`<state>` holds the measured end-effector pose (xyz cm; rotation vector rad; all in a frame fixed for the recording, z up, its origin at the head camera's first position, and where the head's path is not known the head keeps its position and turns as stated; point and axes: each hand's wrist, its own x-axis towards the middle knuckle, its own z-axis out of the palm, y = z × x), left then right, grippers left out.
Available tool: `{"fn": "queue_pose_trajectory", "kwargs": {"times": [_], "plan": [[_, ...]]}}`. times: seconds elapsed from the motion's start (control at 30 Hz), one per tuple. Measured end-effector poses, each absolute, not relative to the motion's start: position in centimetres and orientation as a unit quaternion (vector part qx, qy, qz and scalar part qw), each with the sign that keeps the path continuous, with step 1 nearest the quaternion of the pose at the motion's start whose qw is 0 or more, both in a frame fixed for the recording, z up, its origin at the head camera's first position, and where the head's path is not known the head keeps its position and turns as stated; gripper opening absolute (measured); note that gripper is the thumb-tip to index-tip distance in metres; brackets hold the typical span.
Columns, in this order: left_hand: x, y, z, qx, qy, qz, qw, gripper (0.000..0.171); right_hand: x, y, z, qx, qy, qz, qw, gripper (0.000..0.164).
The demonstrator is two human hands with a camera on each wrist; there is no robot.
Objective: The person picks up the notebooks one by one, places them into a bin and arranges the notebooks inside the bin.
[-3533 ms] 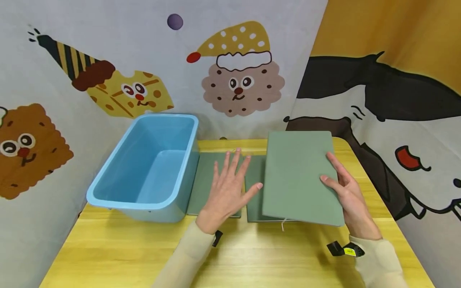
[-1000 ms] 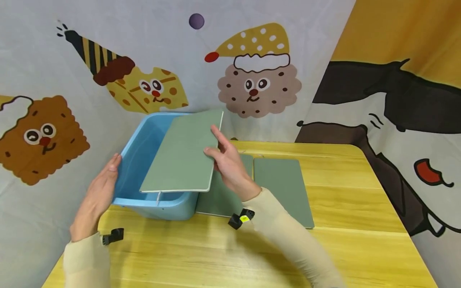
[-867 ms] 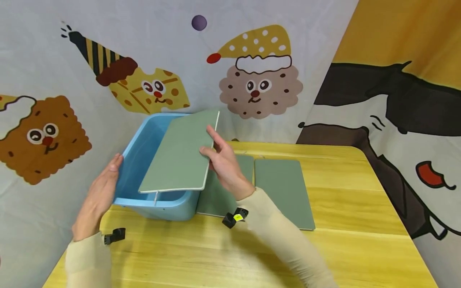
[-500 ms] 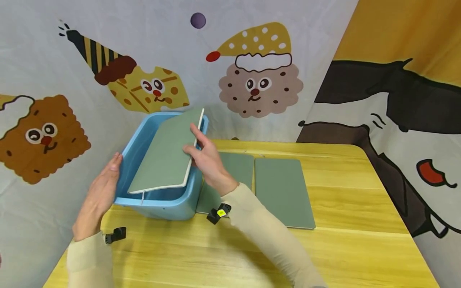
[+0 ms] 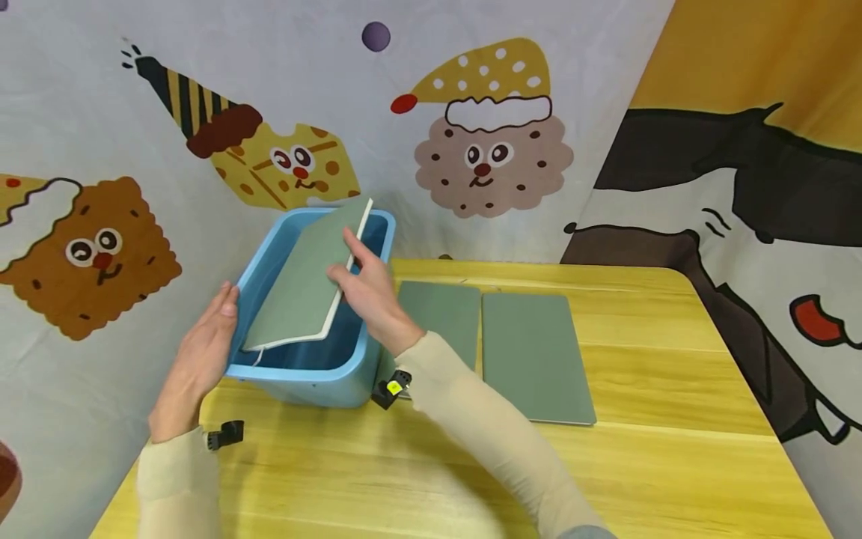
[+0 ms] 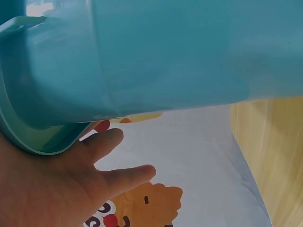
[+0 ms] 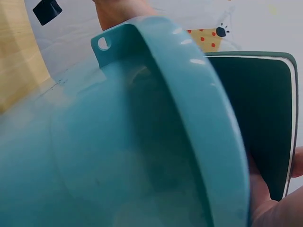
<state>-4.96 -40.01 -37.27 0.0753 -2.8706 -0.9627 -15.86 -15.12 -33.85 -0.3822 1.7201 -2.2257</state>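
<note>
My right hand (image 5: 373, 299) grips a thin green notebook (image 5: 299, 277) by its right edge, thumb on the cover. The notebook tilts down to the left, largely inside the mouth of a light blue plastic bin (image 5: 303, 378), and its ribbon dangles at the near end. In the right wrist view the notebook's dark underside (image 7: 258, 109) shows behind the bin's rim (image 7: 208, 109). My left hand (image 5: 202, 352) rests along the bin's left rim, fingers extended; the left wrist view shows its fingers (image 6: 130, 179) spread beside the bin's outer wall (image 6: 165, 52).
Two more green notebooks lie flat to the right of the bin: one notebook (image 5: 441, 311) partly behind my right forearm, another notebook (image 5: 539, 359) beside it. They lie on a yellow wooden table (image 5: 673, 389). A cartoon-printed cloth (image 5: 417, 172) hangs close behind the table.
My right hand has carried the notebook from the table's right side leftward, then lowered and tilted it into the bin. My left hand moved earlier from over the left notebook to the bin's rim.
</note>
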Motion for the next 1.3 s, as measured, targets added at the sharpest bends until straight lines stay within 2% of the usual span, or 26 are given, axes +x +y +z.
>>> {"fn": "queue_pose_trajectory", "kwargs": {"times": [0.13, 0.57, 0.9, 1.03, 1.3], "plan": [[-5.0, -40.0, -37.3, 0.023, -0.946, -0.319, 0.059, 0.063, -15.9, -16.0, -33.8, -0.135, 0.622, -0.756, 0.152, 0.073], [-5.0, -40.0, -37.2, 0.025, -0.944, -0.323, 0.059, 0.063, -16.6, -18.0, -33.6, -0.139, 0.685, -0.685, 0.205, 0.074], [-5.0, -39.9, -37.5, 0.031, -0.943, -0.328, 0.055, 0.064, -16.8, -18.4, -34.4, -0.174, 0.675, -0.660, 0.279, 0.074], [-5.0, -39.8, -37.6, 0.039, -0.943, -0.326, 0.048, 0.063, -17.0, -17.1, -33.7, -0.232, 0.733, -0.592, 0.241, 0.070], [-5.1, -39.8, -37.5, 0.046, -0.950, -0.306, 0.047, 0.067, -16.7, -11.4, -32.7, -0.315, 0.792, -0.501, 0.152, 0.059]]}}
